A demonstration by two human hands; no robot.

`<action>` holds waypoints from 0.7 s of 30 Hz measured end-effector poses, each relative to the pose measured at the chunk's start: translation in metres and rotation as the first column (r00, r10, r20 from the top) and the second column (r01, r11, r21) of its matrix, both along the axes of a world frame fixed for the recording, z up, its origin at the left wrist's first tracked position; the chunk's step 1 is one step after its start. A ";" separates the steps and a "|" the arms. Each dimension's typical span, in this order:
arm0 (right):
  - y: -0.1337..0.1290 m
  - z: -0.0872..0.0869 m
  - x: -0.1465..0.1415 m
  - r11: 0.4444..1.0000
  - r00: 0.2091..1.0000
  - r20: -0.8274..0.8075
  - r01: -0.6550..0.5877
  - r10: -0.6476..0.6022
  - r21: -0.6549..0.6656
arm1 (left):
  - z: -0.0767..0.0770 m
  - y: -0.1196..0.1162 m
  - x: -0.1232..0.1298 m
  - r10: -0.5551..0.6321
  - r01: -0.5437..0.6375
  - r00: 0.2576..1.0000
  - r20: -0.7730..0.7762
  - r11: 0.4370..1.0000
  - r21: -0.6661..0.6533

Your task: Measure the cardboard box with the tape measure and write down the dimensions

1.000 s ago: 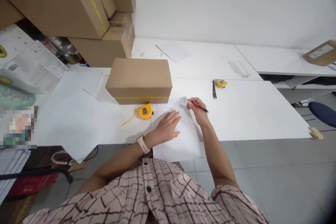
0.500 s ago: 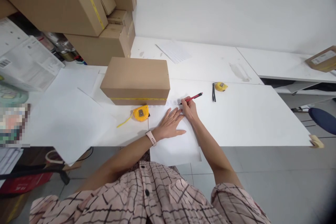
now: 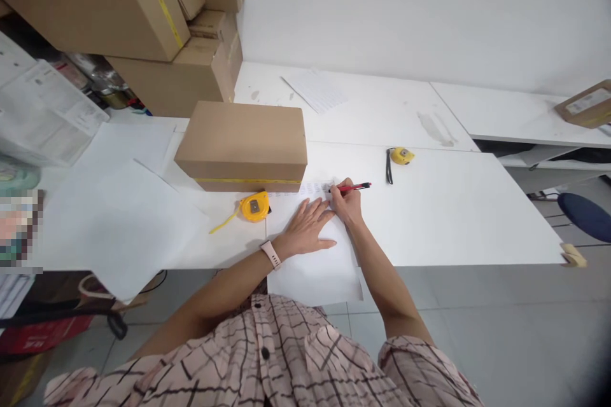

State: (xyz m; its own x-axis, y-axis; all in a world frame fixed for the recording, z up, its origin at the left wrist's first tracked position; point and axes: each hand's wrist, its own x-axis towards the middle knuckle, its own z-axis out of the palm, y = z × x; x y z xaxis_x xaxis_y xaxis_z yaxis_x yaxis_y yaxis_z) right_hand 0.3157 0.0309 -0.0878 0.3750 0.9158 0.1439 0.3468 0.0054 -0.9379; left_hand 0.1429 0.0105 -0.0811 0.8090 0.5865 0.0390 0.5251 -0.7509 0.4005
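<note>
Paper [image 3: 310, 276] on table [image 3: 453, 216], tape measure [image 3: 255, 206] to its left, box [image 3: 245, 133] behind

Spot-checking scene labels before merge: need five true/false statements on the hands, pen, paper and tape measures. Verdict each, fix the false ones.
1. The right hand holds a red-and-black pen. True.
2. The left hand grips the orange tape measure. False: the hand lies spread on the paper, apart from the tape measure.
3. The paper hangs past the near edge of the white table. True.
4. The smaller yellow tape measure lies left of the closed cardboard box on the table. False: it lies to the box's right.
5. Some yellow blade sticks out of the orange tape measure. True.
</note>
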 end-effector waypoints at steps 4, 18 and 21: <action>0.003 -0.003 -0.003 0.998 0.998 -0.003 -0.057 0.057 -0.014 | -0.001 0.001 0.002 -0.005 0.005 1.000 0.012 1.000 0.008; 0.004 0.000 -0.003 1.000 0.999 0.052 -0.017 0.017 -0.003 | -0.004 0.002 0.004 0.007 -0.006 0.999 0.049 1.000 -0.021; 0.005 -0.001 -0.003 1.000 0.998 0.068 -0.010 0.011 -0.005 | -0.004 0.002 0.005 0.009 -0.008 0.998 0.058 1.000 -0.024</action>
